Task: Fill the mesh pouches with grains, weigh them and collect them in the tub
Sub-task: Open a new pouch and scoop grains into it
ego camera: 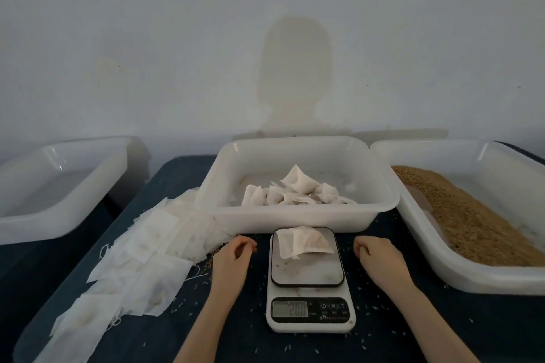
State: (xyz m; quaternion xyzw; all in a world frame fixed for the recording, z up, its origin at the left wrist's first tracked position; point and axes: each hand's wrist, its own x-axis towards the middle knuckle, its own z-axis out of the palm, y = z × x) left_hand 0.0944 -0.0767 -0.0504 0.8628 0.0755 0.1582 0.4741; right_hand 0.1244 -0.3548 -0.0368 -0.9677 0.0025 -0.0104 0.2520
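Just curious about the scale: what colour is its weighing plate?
Silvery grey with a black rim, on the white scale; the head view shows it.

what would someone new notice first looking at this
Probably the filled pouch lying on the scale at centre front, with a hand resting on either side of it. Behind it a white tub holds finished pouches, and a tub of brown grain fills the right.

Small packing bench (makeshift): scale (309, 283), white tubs (298, 215), bare wall (177, 38).
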